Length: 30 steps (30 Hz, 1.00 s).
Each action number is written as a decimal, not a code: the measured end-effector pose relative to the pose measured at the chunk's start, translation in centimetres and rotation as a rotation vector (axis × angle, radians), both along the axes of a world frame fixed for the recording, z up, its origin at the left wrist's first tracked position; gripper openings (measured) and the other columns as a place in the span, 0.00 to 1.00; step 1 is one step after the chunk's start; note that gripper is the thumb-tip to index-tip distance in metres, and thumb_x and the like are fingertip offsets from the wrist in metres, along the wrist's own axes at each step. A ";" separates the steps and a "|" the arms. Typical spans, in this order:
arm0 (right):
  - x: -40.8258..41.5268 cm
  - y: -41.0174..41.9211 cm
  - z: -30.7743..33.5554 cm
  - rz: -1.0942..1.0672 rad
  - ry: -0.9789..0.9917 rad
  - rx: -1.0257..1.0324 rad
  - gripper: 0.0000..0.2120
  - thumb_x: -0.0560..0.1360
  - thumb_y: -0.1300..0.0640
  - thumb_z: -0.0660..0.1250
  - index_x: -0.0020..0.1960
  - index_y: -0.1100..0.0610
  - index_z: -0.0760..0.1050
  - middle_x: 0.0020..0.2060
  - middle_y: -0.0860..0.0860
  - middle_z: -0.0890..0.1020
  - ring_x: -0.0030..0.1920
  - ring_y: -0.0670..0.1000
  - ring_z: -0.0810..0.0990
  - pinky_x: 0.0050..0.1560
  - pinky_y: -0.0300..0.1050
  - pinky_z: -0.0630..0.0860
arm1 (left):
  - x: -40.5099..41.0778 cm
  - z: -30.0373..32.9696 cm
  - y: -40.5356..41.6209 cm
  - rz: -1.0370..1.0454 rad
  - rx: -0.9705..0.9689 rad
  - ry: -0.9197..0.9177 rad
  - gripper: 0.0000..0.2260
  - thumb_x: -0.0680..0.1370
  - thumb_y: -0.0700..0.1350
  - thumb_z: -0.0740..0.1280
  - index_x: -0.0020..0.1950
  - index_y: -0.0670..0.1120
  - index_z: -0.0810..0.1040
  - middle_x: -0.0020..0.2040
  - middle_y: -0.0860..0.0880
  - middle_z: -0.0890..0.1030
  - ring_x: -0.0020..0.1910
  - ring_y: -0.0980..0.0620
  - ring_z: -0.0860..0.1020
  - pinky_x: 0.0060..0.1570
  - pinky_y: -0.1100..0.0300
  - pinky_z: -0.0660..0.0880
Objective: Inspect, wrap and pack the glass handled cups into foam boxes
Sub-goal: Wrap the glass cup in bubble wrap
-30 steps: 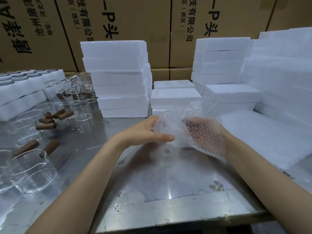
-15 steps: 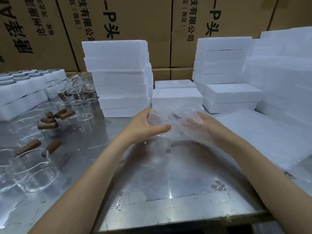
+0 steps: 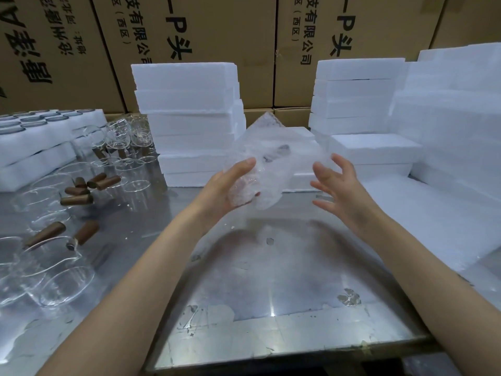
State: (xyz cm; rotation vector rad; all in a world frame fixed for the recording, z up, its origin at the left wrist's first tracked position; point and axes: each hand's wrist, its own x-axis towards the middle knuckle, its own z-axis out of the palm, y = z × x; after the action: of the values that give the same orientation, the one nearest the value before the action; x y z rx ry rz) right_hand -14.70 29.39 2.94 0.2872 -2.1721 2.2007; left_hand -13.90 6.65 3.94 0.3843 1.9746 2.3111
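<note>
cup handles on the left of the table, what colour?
Brown, wood-like, on the handles of the clear glass cups. Head view, the only one.

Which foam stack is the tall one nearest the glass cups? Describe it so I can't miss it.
On the steel table, find the glass cups at left. Just right of their far end stands the foam stack, before the cartons. It's freestanding and taller than the low foam box beside it.

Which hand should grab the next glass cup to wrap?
Probably the right hand: it is open and holds nothing, while the left hand holds the bubble wrap. But the glass cups lie on the left, so it must reach across.
</note>
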 end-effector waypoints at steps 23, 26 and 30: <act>-0.7 0.6 -0.3 -0.054 -0.094 -0.441 0.11 0.80 0.65 0.56 0.44 0.55 0.74 0.32 0.46 0.81 0.32 0.43 0.80 0.30 0.33 0.77 | 1.0 -1.1 1.1 -0.216 -0.472 0.080 0.19 0.70 0.46 0.75 0.59 0.51 0.77 0.55 0.56 0.83 0.54 0.59 0.80 0.48 0.72 0.74; -0.7 0.4 0.1 -0.025 -0.066 -0.345 0.12 0.80 0.64 0.57 0.41 0.55 0.74 0.32 0.46 0.79 0.35 0.46 0.76 0.29 0.33 0.76 | 0.9 -1.0 1.1 -0.194 -0.513 0.108 0.18 0.72 0.42 0.75 0.57 0.56 0.76 0.50 0.63 0.83 0.49 0.66 0.80 0.44 0.75 0.72; -0.5 -0.1 0.1 0.108 0.099 -0.079 0.10 0.76 0.63 0.63 0.42 0.53 0.81 0.38 0.49 0.83 0.40 0.50 0.82 0.41 0.41 0.77 | 0.6 -1.5 1.1 -0.152 -0.577 0.167 0.19 0.70 0.38 0.76 0.54 0.56 0.76 0.48 0.62 0.83 0.46 0.68 0.80 0.44 0.75 0.72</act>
State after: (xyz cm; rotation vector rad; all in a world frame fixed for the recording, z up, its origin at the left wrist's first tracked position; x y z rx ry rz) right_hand -15.23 29.27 3.08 0.5093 -2.0598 2.2679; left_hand -13.35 7.70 2.44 0.6550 2.4624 1.5646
